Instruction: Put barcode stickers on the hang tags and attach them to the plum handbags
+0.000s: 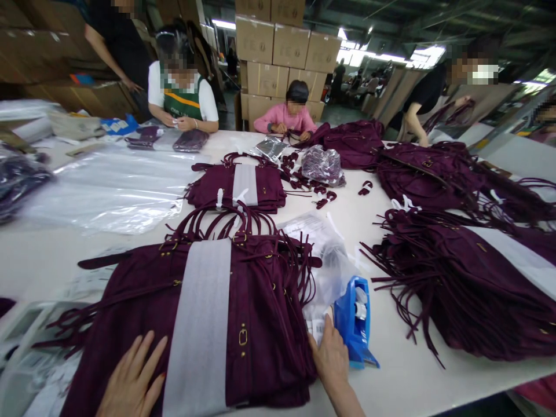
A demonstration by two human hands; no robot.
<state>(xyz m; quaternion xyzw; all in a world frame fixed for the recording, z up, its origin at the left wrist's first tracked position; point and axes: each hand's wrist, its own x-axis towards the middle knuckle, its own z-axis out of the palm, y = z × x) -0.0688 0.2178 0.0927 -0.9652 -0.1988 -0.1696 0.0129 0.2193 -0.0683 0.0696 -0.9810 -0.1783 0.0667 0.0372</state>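
Observation:
A stack of dark purple bags [269, 313] with fringes and brass buckles lies in front of me, a pale grey strip [197, 324] across the top one. My left hand [132, 376] rests flat on the top bag, left of the strip, with its fingers spread. At the stack's right edge is my right hand [330, 353], beside a blue tape dispenser [354, 324]. Its fingers point toward a small white label [316, 327]; whether they grip anything is hidden. White ties hold the handles of the bags.
Another bag stack [256, 185] lies beyond, and more purple bags [456, 266] cover the right side. Clear plastic sheets [108, 185] lie at left, near a white tray [26, 330]. People sit across the table [391, 359]; another person stands at back right.

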